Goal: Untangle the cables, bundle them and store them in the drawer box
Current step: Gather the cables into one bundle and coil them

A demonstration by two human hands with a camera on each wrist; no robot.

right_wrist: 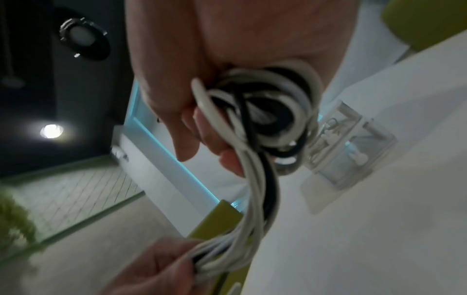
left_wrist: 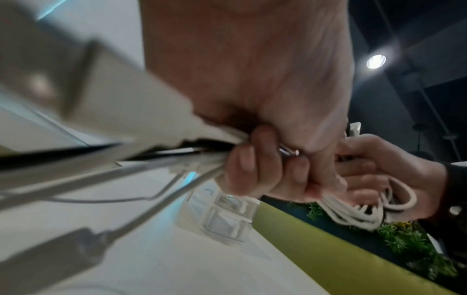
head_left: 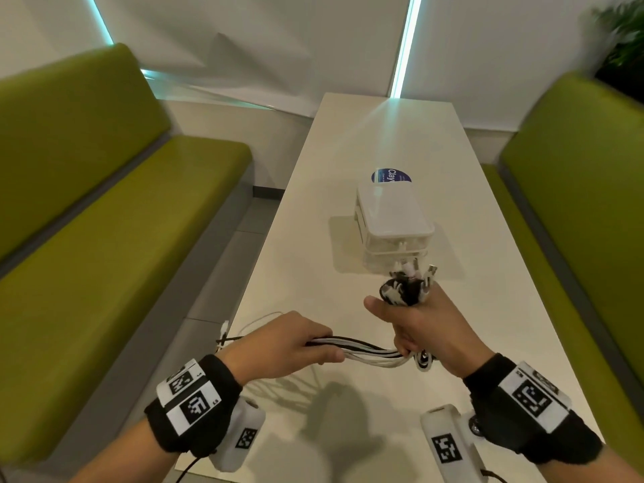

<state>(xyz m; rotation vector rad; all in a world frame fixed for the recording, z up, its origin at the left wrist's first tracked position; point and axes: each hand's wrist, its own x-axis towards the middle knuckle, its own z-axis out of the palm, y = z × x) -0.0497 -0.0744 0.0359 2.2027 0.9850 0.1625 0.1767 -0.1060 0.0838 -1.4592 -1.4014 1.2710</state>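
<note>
Several white and black cables (head_left: 369,350) run as one bunch between my two hands above the white table (head_left: 383,141). My left hand (head_left: 296,343) grips the straight strands, fingers curled round them (left_wrist: 255,169). My right hand (head_left: 418,329) holds the coiled part of the bunch (right_wrist: 265,115), with black and white loops and plug ends sticking out above the fist (head_left: 407,284). Loose white cable tails (head_left: 258,322) trail left over the table edge. The clear plastic drawer box (head_left: 393,224) with a white lid stands just beyond my right hand, its drawers closed.
Green benches (head_left: 104,210) flank the narrow table on both sides (head_left: 585,190). A round blue-labelled container (head_left: 390,176) sits behind the drawer box. A plant (head_left: 623,40) stands at the far right. The table's left edge drops to a grey floor.
</note>
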